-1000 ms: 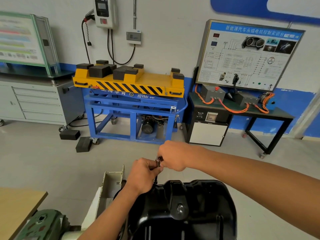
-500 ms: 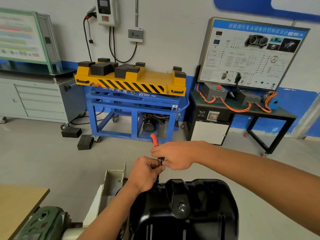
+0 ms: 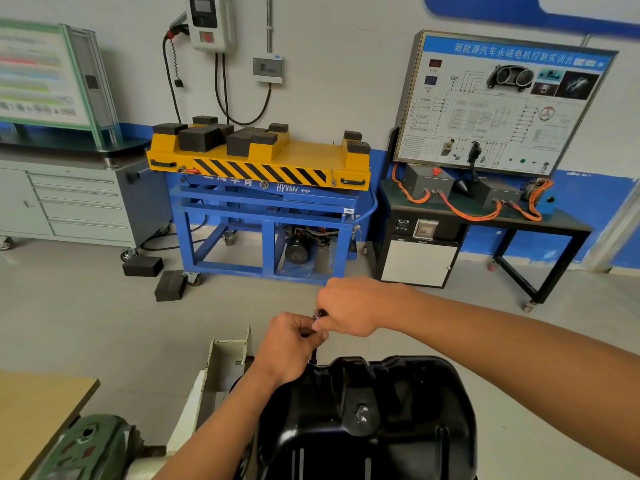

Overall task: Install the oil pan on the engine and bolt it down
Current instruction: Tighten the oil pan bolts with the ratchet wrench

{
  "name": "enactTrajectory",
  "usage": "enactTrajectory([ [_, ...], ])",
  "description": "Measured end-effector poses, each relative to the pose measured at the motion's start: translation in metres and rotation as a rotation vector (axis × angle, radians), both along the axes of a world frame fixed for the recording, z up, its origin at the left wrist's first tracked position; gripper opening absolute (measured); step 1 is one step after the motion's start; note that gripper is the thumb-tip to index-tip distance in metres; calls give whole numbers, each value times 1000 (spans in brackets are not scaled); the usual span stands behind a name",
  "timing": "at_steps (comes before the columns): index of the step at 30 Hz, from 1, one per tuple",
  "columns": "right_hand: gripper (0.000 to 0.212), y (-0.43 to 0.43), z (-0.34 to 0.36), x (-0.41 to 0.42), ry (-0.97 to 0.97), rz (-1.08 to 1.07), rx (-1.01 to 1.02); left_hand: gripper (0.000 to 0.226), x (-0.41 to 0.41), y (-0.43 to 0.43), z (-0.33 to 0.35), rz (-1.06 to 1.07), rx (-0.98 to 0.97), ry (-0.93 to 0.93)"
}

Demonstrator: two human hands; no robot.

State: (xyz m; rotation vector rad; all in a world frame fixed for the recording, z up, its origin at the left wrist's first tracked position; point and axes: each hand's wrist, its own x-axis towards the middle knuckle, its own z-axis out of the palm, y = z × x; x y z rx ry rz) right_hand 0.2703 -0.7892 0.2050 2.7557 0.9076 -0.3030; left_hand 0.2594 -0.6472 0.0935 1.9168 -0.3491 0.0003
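at the far rim of the oil pan [image 3: 363,420]: bolt tightening, we judge.
pan lies sump-up below us; likely rigid and heavy, so we lift by its rim. left hand [image 3: 291,344] pinches the wrench [image 3: 318,312] at its shaft, right hand [image 3: 349,306] curls round its head.

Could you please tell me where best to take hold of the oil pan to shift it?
Probably by its left and right walls, one hand each, from above: the pan lies sump-up, too broad for one hand. The left hand and right hand hold a tool at its far edge.
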Motion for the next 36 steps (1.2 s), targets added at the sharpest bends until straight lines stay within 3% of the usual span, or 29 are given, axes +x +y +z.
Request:
enactTrajectory([
  [15,58,14,-6,-6,-148,-209,71,25,-1,2,1,17,16,-3],
  [19,64,16,-11,-7,-63,-311,91,13,-2,2,2,0,13,-4],
  [23,60,18,-9,-6,-33,-337,111,22,0,1,0,5,43,-11],
  [27,58,18,1,-3,45,-290,-28,34,1,2,0,-10,70,17],
  [36,50,19,13,-4,142,-258,-131,19,-2,1,4,-74,44,27],
])
